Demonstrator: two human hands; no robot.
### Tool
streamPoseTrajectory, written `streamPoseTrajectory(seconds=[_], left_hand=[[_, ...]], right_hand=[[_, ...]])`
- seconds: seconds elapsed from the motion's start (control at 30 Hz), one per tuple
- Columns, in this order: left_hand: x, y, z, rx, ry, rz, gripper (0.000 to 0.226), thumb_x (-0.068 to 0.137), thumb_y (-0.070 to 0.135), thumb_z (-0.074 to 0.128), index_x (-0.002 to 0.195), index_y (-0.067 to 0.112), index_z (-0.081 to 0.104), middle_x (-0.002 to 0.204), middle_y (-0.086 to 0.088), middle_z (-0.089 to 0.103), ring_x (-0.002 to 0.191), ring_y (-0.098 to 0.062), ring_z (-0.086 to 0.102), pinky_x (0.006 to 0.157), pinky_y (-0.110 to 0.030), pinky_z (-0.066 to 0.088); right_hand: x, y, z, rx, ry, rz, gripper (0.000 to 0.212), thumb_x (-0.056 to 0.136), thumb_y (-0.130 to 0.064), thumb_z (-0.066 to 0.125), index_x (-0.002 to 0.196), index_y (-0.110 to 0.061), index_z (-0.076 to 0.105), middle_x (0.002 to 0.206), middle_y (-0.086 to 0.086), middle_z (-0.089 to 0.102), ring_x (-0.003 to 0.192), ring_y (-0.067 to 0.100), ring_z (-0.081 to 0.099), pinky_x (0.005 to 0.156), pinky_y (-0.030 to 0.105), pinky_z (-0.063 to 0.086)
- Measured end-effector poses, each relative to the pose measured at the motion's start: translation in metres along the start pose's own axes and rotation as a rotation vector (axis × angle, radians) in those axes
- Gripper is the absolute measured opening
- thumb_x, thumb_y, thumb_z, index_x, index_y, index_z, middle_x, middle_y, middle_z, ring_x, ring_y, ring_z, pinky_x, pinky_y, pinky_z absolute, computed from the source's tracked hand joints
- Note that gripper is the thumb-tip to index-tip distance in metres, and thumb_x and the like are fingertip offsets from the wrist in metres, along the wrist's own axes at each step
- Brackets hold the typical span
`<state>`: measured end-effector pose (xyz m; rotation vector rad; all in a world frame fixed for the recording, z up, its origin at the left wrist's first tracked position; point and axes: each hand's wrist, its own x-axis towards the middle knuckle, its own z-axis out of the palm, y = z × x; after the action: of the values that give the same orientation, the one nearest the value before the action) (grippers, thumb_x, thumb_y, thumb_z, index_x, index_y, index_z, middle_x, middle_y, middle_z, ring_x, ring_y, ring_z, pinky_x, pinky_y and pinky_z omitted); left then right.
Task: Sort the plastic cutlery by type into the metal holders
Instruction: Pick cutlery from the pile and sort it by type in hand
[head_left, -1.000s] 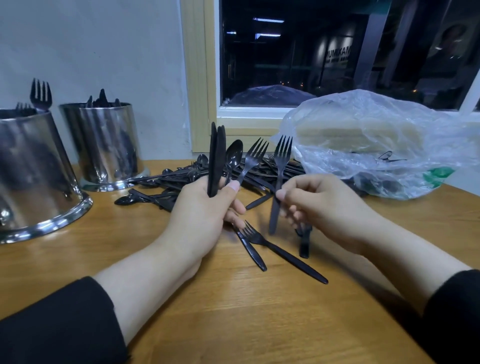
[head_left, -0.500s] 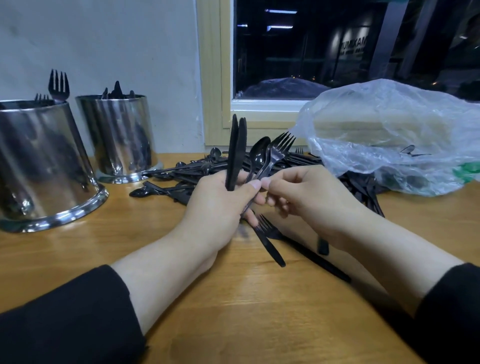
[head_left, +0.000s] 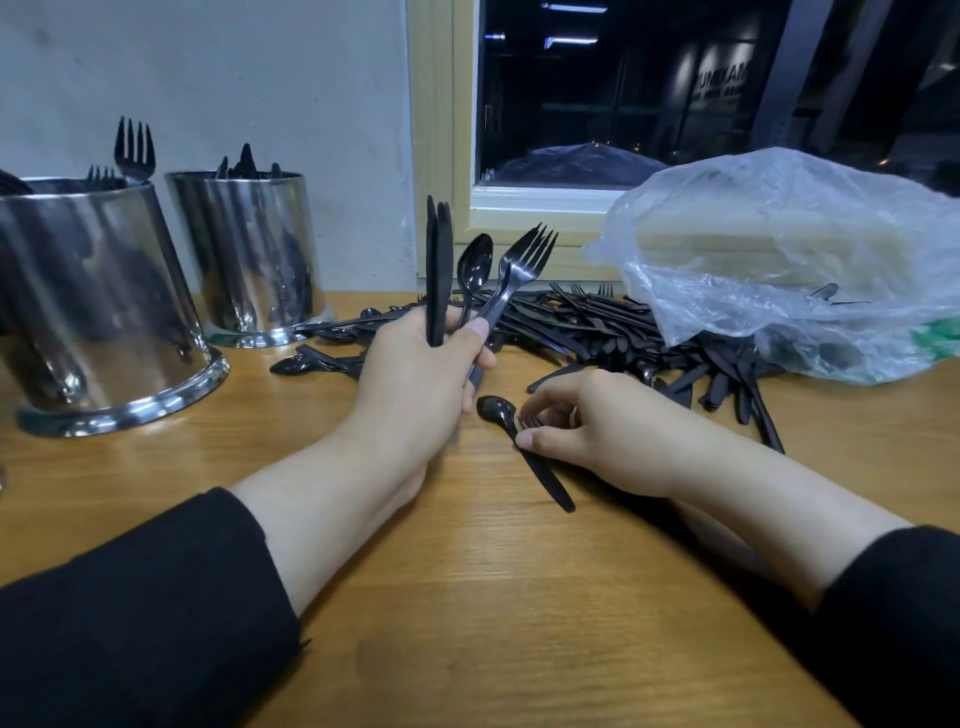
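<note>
My left hand (head_left: 415, 374) grips a fan of black plastic cutlery upright: two knives (head_left: 438, 270), a spoon (head_left: 474, 270) and forks (head_left: 524, 260). My right hand (head_left: 597, 431) is down on the table, its fingers curled over a fork (head_left: 531, 422) and a spoon (head_left: 501, 413) lying there. A pile of black cutlery (head_left: 597, 322) spreads across the table behind the hands. Two metal holders stand at the left: the near one (head_left: 93, 312) has forks sticking out, the far one (head_left: 249, 260) shows knife tips.
A crumpled clear plastic bag (head_left: 779, 260) lies at the right over part of the pile. The wooden table (head_left: 467, 623) runs to the wall and a window frame (head_left: 436, 145) behind. Loose spoons (head_left: 306, 364) lie near the far holder's base.
My right hand passed its fork into my left hand's bundle, then dropped to the table onto the loose fork and spoon. The left hand kept its cutlery upright.
</note>
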<state>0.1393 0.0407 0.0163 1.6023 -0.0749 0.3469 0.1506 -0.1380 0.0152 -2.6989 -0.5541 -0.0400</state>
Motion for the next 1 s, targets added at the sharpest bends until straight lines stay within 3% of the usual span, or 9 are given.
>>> streamPoseTrajectory(seconds=[0.17, 0.3, 0.37, 0.43, 0.53, 0.63, 0.73, 0.87, 1.0], left_hand=[[0.0, 0.0, -0.001, 0.004, 0.011, -0.002, 0.01, 0.102, 0.024, 0.06, 0.095, 0.02, 0.065, 0.078, 0.003, 0.071, 0.048, -0.011, 0.048, 0.042, -0.016, 0.035], [-0.001, 0.003, -0.001, -0.015, 0.009, -0.009, 0.009, 0.102, 0.021, 0.06, 0.095, 0.02, 0.066, 0.077, 0.002, 0.07, 0.055, -0.015, 0.055, 0.041, -0.013, 0.033], [-0.002, 0.004, 0.0, -0.016, -0.011, -0.02, 0.01, 0.103, 0.019, 0.059, 0.097, 0.017, 0.067, 0.08, -0.002, 0.069, 0.058, -0.016, 0.06, 0.04, -0.012, 0.034], [-0.004, 0.003, 0.0, 0.0, -0.031, -0.02, 0.011, 0.103, 0.019, 0.059, 0.096, 0.015, 0.067, 0.08, -0.004, 0.069, 0.06, -0.017, 0.064, 0.04, -0.012, 0.034], [-0.005, 0.003, 0.002, 0.021, -0.056, -0.013, 0.013, 0.103, 0.019, 0.059, 0.094, 0.013, 0.067, 0.08, -0.005, 0.07, 0.064, -0.016, 0.068, 0.04, -0.011, 0.034], [-0.006, 0.003, 0.003, 0.02, -0.087, -0.022, 0.013, 0.103, 0.018, 0.059, 0.095, 0.01, 0.068, 0.08, -0.004, 0.071, 0.066, -0.015, 0.069, 0.041, -0.011, 0.038], [-0.007, 0.004, 0.003, 0.026, -0.13, -0.027, 0.013, 0.103, 0.019, 0.059, 0.097, 0.012, 0.069, 0.075, 0.002, 0.072, 0.067, -0.015, 0.07, 0.053, -0.017, 0.05], [-0.01, 0.006, 0.004, 0.055, -0.214, -0.015, 0.015, 0.104, 0.02, 0.058, 0.101, 0.011, 0.071, 0.084, -0.008, 0.076, 0.062, -0.024, 0.068, 0.042, -0.01, 0.038], [-0.011, 0.006, 0.004, 0.078, -0.255, 0.015, 0.014, 0.103, 0.022, 0.059, 0.101, 0.014, 0.07, 0.079, -0.001, 0.076, 0.05, -0.016, 0.055, 0.041, -0.01, 0.035]], right_hand=[[0.002, 0.001, 0.001, 0.092, 0.083, 0.001, 0.016, 0.089, -0.046, 0.07, 0.087, -0.03, 0.07, 0.08, -0.01, 0.066, 0.075, 0.004, 0.061, 0.069, 0.026, 0.049], [0.002, 0.006, -0.016, 0.344, 0.316, 0.003, 0.019, 0.09, -0.036, 0.072, 0.079, -0.021, 0.073, 0.059, -0.017, 0.064, 0.051, -0.002, 0.053, 0.052, 0.01, 0.037], [0.003, 0.013, -0.027, 0.618, 0.46, 0.007, 0.022, 0.09, -0.035, 0.073, 0.083, -0.014, 0.073, 0.061, -0.009, 0.063, 0.051, 0.004, 0.049, 0.058, 0.017, 0.038], [0.002, 0.019, -0.032, 0.788, 0.532, 0.008, 0.024, 0.091, -0.035, 0.073, 0.084, -0.012, 0.072, 0.065, 0.002, 0.059, 0.056, 0.016, 0.046, 0.062, 0.034, 0.037], [0.002, 0.024, -0.03, 0.741, 0.514, -0.003, 0.03, 0.093, -0.038, 0.069, 0.083, -0.01, 0.07, 0.063, 0.006, 0.058, 0.06, 0.022, 0.047, 0.063, 0.041, 0.036], [0.001, 0.023, -0.027, 0.79, 0.48, -0.017, 0.028, 0.095, -0.031, 0.068, 0.079, -0.008, 0.068, 0.064, 0.001, 0.064, 0.064, 0.023, 0.052, 0.067, 0.041, 0.044], [0.001, 0.019, -0.026, 0.86, 0.476, -0.016, 0.026, 0.096, -0.026, 0.067, 0.081, -0.005, 0.068, 0.07, 0.004, 0.07, 0.07, 0.025, 0.054, 0.072, 0.038, 0.048], [0.002, 0.019, -0.028, 0.905, 0.54, 0.019, 0.026, 0.094, -0.026, 0.07, 0.09, 0.0, 0.068, 0.079, 0.01, 0.075, 0.069, 0.023, 0.054, 0.072, 0.038, 0.047], [0.003, 0.022, -0.03, 0.907, 0.596, 0.051, 0.021, 0.093, -0.027, 0.072, 0.087, -0.007, 0.068, 0.078, 0.009, 0.075, 0.065, 0.02, 0.054, 0.068, 0.036, 0.047]])
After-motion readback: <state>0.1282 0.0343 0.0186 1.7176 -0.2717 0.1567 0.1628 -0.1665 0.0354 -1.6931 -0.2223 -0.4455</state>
